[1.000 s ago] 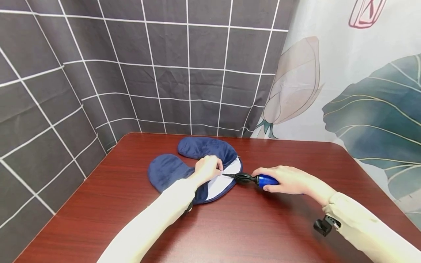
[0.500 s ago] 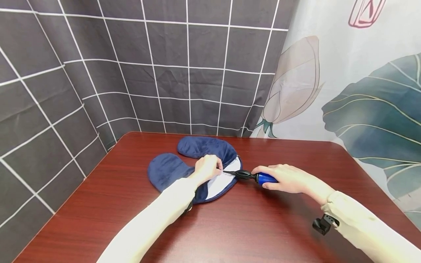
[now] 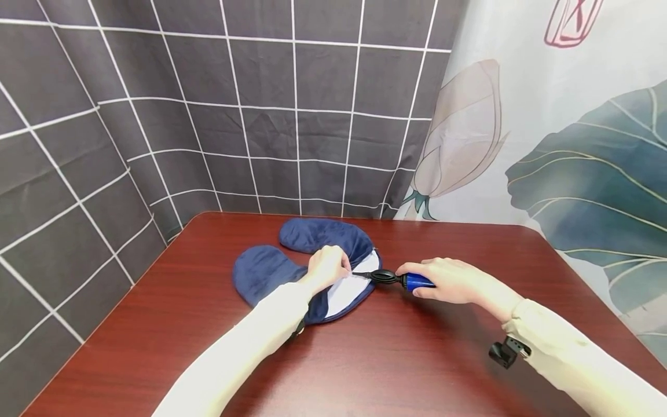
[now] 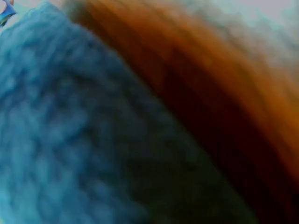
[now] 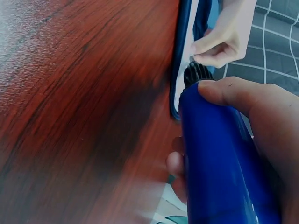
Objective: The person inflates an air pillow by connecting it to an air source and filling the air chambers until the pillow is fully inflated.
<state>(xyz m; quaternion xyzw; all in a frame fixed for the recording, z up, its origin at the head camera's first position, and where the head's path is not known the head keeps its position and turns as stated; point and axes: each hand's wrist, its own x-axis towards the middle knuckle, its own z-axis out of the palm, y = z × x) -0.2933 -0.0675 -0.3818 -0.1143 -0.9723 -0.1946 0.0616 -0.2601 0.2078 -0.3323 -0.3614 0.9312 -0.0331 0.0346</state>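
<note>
On the table lies a navy plush U-shaped neck pillow (image 3: 266, 271) with a white panel (image 3: 346, 294) across its curved part. My left hand (image 3: 327, 266) rests over this panel, thumb and fingers pinched together on a small part of the pillow that they mostly hide. My right hand (image 3: 454, 281) grips a blue cylindrical tool (image 5: 219, 154), its thumb along the top in the right wrist view. The tool's black ribbed front (image 3: 384, 277) tapers to a slim tip that meets the left fingertips over the white panel. Blurred blue plush fills much of the left wrist view.
The reddish-brown wooden table (image 3: 354, 370) extends around the pillow. A dark grid-patterned curtain (image 3: 266, 133) hangs behind, and a white curtain with floral print (image 3: 469, 139) at the right. A small black camera (image 3: 508, 352) sits at the right wrist.
The right hand and the blue tool have shifted slightly left, and the black front has risen a little over the white panel. The left hand stays in place.
</note>
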